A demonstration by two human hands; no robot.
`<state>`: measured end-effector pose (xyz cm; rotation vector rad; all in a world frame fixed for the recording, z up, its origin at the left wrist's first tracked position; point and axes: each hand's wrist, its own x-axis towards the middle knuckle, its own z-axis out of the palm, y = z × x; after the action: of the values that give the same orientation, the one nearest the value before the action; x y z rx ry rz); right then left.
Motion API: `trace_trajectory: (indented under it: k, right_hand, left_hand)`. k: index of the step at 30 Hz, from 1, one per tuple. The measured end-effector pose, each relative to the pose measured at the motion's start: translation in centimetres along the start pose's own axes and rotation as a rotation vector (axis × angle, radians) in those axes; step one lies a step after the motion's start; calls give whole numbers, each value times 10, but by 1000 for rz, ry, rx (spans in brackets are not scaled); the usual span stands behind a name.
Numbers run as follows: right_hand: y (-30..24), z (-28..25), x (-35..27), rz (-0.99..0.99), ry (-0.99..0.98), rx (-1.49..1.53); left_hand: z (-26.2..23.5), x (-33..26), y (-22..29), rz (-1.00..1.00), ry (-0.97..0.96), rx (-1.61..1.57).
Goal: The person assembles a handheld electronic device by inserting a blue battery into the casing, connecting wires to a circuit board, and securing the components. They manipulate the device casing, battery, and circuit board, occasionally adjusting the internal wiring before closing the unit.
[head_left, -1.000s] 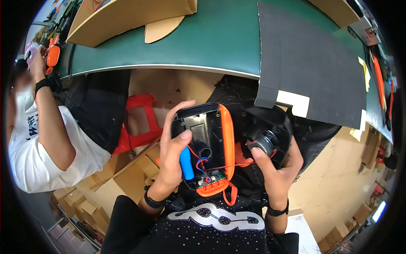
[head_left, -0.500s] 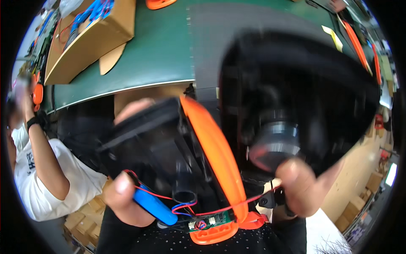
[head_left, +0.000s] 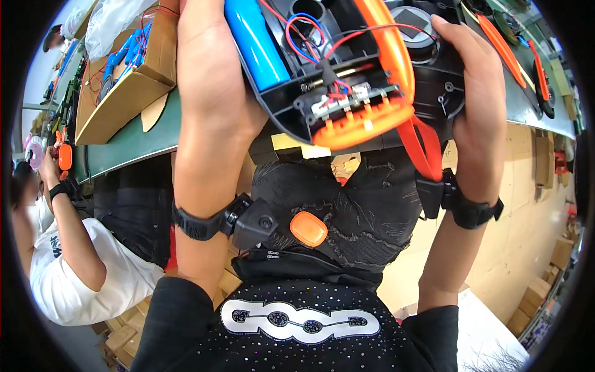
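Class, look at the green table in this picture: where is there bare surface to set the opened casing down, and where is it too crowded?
Bare green table shows between the cardboard box and the left hand. The far right edge is crowded with orange strips and dark parts. The middle is hidden behind the black-and-orange casing held by both hands, the right hand on its side.

Bright, even light with soft shadows. The picture is sharp in the middle, but edges bend and turn black all around.
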<state>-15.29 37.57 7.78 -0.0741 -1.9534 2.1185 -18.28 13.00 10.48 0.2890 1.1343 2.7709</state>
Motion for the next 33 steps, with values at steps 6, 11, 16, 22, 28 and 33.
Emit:
trace_trajectory:
  k: [6,11,16,22,28,33]
  right_hand:
    - [-3,-6,12,-128,245,-588]
    - [-51,-28,-97,-534,277,-958]
    - [-81,-4,-186,-54,-890,-709]
    - [19,47,-268,102,-862,-739]
    - [28,45,-281,181,-915,-561]
    - [34,51,-278,146,-885,-572]
  left_hand:
    - [-15,7,-12,0,1,-48]
    - [-28,14,-21,98,40,-87]
    - [-26,-1,-11,132,46,-111]
    - [-24,-1,-8,174,-59,-70]
    - [-25,3,-13,99,83,-107]
    - [-12,-3,-8,152,62,-135]
